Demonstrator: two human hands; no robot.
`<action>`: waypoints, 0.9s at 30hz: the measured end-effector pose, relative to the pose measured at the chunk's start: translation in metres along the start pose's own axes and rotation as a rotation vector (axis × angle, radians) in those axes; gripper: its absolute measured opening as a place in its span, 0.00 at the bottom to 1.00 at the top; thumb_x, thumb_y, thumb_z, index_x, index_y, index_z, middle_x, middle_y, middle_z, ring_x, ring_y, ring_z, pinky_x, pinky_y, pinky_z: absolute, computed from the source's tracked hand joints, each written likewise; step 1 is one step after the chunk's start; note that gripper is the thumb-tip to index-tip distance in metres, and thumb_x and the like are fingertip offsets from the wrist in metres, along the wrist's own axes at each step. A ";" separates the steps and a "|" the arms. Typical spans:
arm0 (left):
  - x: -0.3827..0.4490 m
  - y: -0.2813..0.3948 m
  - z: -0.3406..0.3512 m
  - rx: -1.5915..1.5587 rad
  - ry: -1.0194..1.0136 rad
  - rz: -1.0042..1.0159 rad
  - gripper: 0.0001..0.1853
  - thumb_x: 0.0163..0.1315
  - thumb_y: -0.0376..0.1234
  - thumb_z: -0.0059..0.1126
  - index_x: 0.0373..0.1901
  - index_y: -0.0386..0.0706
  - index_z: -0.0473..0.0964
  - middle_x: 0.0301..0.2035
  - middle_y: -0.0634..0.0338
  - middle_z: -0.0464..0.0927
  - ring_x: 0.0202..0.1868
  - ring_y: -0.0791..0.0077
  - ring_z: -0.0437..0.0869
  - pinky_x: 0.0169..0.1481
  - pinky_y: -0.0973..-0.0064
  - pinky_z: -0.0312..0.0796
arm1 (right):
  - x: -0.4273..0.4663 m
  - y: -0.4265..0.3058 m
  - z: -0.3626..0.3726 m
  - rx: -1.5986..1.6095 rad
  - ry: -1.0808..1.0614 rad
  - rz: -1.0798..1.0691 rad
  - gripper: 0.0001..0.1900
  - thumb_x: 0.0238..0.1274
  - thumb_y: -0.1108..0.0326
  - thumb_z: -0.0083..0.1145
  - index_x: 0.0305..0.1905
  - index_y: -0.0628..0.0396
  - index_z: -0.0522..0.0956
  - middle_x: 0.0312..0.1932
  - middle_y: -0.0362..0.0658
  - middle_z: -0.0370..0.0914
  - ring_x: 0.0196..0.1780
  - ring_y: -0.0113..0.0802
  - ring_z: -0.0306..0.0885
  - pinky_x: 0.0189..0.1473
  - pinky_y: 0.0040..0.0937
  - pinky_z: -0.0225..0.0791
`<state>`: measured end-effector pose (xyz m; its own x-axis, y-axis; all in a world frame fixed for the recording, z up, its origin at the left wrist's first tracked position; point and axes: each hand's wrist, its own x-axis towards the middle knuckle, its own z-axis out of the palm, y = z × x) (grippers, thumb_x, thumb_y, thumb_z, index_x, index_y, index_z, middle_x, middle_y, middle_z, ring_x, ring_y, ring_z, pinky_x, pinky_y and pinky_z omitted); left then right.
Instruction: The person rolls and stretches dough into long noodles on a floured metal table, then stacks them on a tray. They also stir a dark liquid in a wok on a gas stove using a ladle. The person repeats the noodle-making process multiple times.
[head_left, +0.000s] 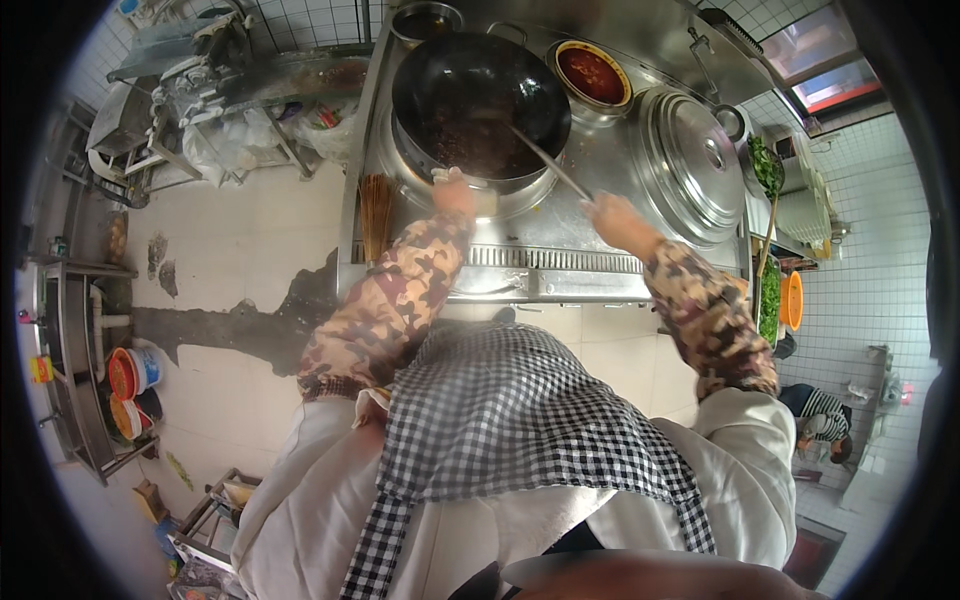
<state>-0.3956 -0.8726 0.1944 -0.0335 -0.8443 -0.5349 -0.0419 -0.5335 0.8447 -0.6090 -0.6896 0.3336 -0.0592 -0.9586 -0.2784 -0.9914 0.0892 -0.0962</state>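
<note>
A large black wok (480, 97) rests on a round burner ring set in the stainless steel cooking range (592, 176). Dark food bits (457, 150) lie in its lower part. At the near rim, my left hand (454, 193) grips the wok, with something pale, perhaps a cloth, at the fingers. My right hand (619, 223) is closed around the long handle of a metal cooking tool (551, 163). That tool slants down into the wok, where its head is hard to make out. Camouflage sleeve covers reach both wrists.
Left of the wok stands a bamboo wok brush (375, 214). A pot of red oily sauce (594, 73) and a metal bowl of dark liquid (426, 24) sit behind. Large metal lids (697, 161) lie at right, near greens in a strainer (765, 166). A person (825, 420) is far right.
</note>
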 end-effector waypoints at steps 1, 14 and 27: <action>0.002 -0.002 0.002 -0.008 0.022 0.043 0.31 0.76 0.47 0.53 0.66 0.27 0.71 0.62 0.41 0.79 0.62 0.48 0.81 0.62 0.61 0.72 | -0.021 0.002 -0.005 -0.056 -0.057 0.095 0.23 0.82 0.52 0.44 0.50 0.65 0.78 0.40 0.62 0.82 0.42 0.61 0.82 0.43 0.55 0.76; 0.023 -0.013 0.012 0.103 0.098 0.053 0.30 0.77 0.47 0.51 0.62 0.27 0.73 0.58 0.37 0.80 0.58 0.43 0.82 0.61 0.58 0.72 | 0.056 0.019 0.062 0.266 0.086 0.376 0.25 0.79 0.49 0.46 0.47 0.66 0.77 0.42 0.68 0.83 0.49 0.70 0.82 0.54 0.60 0.75; -0.097 -0.069 -0.074 1.322 -0.405 0.882 0.26 0.73 0.46 0.53 0.59 0.32 0.76 0.63 0.36 0.73 0.63 0.45 0.78 0.63 0.52 0.73 | -0.097 0.013 0.116 1.619 0.051 0.736 0.27 0.81 0.43 0.46 0.50 0.60 0.80 0.19 0.39 0.71 0.17 0.27 0.67 0.19 0.28 0.59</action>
<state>-0.3159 -0.7577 0.1896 -0.7435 -0.6647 -0.0735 -0.6358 0.6684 0.3860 -0.6029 -0.5641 0.2480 -0.4293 -0.6053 -0.6703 0.3326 0.5841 -0.7404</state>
